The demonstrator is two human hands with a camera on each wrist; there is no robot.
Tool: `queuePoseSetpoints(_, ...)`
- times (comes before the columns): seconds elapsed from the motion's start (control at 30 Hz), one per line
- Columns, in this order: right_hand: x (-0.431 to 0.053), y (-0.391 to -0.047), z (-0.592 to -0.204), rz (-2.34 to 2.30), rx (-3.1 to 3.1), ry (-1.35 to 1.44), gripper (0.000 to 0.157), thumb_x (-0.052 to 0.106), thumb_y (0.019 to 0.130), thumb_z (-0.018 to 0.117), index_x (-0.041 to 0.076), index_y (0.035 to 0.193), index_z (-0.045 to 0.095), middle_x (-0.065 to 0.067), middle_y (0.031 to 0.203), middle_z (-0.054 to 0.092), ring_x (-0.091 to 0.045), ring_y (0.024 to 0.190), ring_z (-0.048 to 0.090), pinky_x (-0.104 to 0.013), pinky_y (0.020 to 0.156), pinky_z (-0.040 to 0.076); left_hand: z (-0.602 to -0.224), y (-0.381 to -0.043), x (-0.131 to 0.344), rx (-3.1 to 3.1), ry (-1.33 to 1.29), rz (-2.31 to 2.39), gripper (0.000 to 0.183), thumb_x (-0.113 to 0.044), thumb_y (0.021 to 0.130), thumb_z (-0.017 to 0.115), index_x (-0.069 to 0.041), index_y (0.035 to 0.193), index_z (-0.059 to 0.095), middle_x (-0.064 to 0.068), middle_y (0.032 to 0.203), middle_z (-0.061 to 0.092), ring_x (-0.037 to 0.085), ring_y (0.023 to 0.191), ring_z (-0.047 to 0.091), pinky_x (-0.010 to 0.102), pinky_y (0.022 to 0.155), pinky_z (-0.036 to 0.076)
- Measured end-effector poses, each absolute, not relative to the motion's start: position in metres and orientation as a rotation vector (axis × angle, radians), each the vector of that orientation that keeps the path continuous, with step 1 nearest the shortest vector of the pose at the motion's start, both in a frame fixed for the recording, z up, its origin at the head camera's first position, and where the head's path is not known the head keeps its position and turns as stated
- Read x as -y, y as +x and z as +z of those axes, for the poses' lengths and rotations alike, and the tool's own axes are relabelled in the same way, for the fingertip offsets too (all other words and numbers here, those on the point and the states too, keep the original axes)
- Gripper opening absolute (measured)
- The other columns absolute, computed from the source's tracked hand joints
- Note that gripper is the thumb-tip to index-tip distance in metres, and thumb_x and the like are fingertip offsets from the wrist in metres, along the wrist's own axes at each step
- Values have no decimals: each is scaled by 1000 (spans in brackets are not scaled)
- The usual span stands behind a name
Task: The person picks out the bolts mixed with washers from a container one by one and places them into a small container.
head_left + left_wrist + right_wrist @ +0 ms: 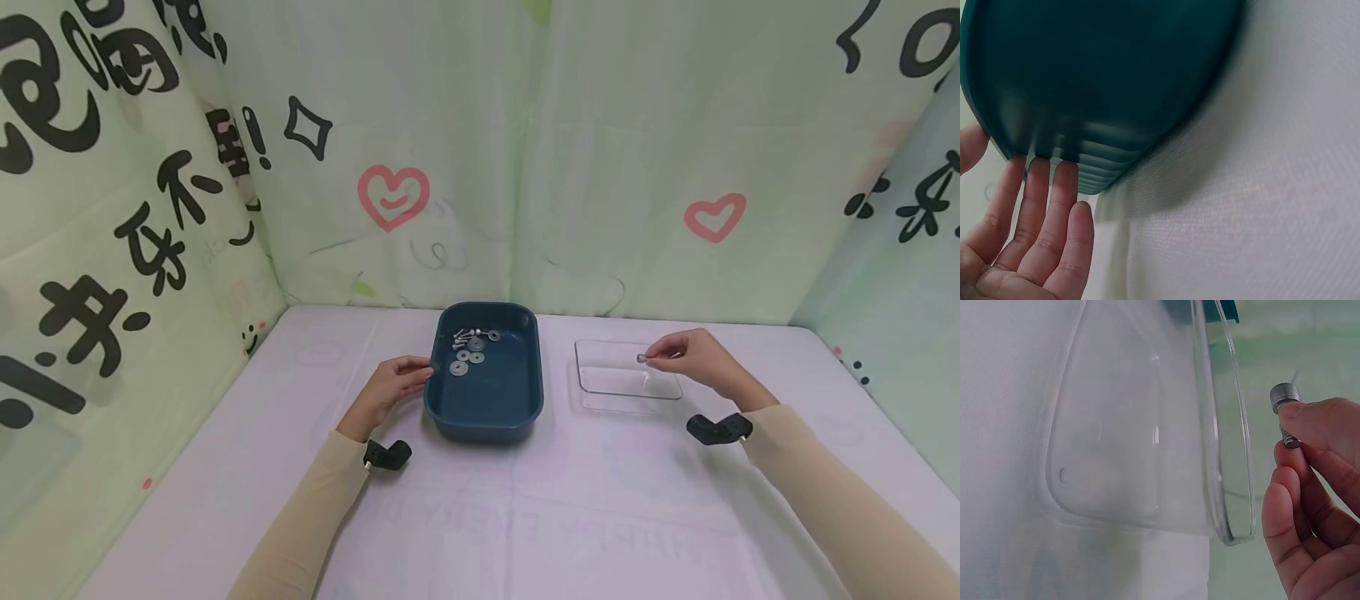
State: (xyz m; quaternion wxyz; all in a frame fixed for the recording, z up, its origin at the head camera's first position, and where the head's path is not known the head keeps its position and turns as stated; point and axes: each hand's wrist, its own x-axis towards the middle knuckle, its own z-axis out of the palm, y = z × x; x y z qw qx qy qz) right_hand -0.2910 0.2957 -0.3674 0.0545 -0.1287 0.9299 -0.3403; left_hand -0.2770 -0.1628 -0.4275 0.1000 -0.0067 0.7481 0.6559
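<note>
A dark blue plastic tray (487, 408) stands on the table, holding several washers (459, 367) and bolts (463, 337) in its far left part. My left hand (387, 392) is at the tray's left side; its fairly straight fingers (1035, 194) touch the outer wall, with the thumb near the rim. To the right sits a clear plastic box (592, 392). Over its right side my right hand (693, 362) pinches a socket-head bolt (1285, 395) between thumb and fingers, the knurled head showing and the shank partly hidden by the thumb.
A pale cloth (510, 517) covers the table. Printed curtains (480, 150) hang behind the tray and box and along both sides. A black camera mount (718, 428) is on the right wrist, another (387, 455) on the left.
</note>
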Motion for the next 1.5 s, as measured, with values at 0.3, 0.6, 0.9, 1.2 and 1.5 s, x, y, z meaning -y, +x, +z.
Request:
queuePoseSetpoints(0.3,-297,-292,-370,-1020,-2823,-371,29,18,86,68,-4,105,67,-13,95,70,-12,80,60,-16,69,50,-427,-278,161,-2211,-40,1937,39,-14,92,59,4,126,53,18,125,58,8,96,61,33,98,50)
queuePoseSetpoints(0.6,-299,-293,-370,-1028,-2816,-374,33,20,86,68,-3,109,66,-13,99,69,-7,81,58,-14,70,50,-428,-277,161,-2213,-43,1936,40,-14,92,59,4,127,52,20,128,56,9,98,60,38,103,46)
queuePoseSetpoints(0.9,-300,-294,-369,-1051,-2788,-425,40,19,86,69,-2,119,61,-17,108,67,4,85,58,-11,75,49,-427,-277,161,-2215,-44,1939,39,-15,92,59,3,126,53,19,126,57,7,95,60,36,101,48)
queuePoseSetpoints(1.2,-296,-292,-366,-1046,-2776,-469,47,27,86,69,-2,122,58,-23,116,63,5,90,58,-12,79,50,-428,-277,160,-2212,-76,1927,38,-14,93,59,2,126,53,19,128,56,10,100,60,37,102,47)
queuePoseSetpoints(1.5,-287,-293,-358,-1109,-2764,-490,49,31,86,68,1,123,57,-21,118,62,9,91,57,-8,78,48,-428,-278,161,-2218,-38,1938,39,-15,92,59,3,126,53,20,127,57,9,99,60,37,101,48)
